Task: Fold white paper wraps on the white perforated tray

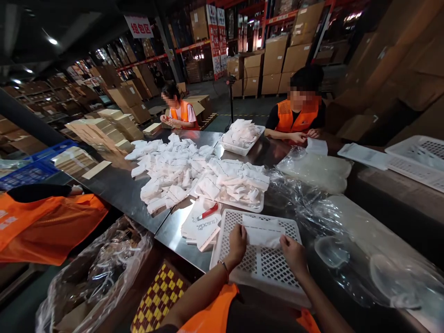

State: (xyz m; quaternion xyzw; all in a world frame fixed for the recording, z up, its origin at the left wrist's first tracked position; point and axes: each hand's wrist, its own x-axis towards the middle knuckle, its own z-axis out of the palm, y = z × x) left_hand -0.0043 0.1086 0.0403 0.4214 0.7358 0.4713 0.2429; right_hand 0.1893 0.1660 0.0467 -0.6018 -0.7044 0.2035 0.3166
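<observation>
A flat white packet (262, 231) with a line of dark print is stretched between my two hands over a white perforated basket (227, 266). My left hand (237, 243) grips its left end with the fingers closed. At its lower right corner, my right hand (293, 252) pinches it. Left of the basket lies a stack of white printed bags (199, 226), with a red cutter (209, 211) on top. Just beyond, a white tray (255, 206) is heaped with crumpled white packets (239, 178).
A larger heap of white packets (169, 166) covers the table's middle. Clear plastic bags (315, 171) lie to the right. Across the table are two people in orange vests; another orange vest (52, 224) is at left. A plastic-lined box (100, 268) stands below the table edge.
</observation>
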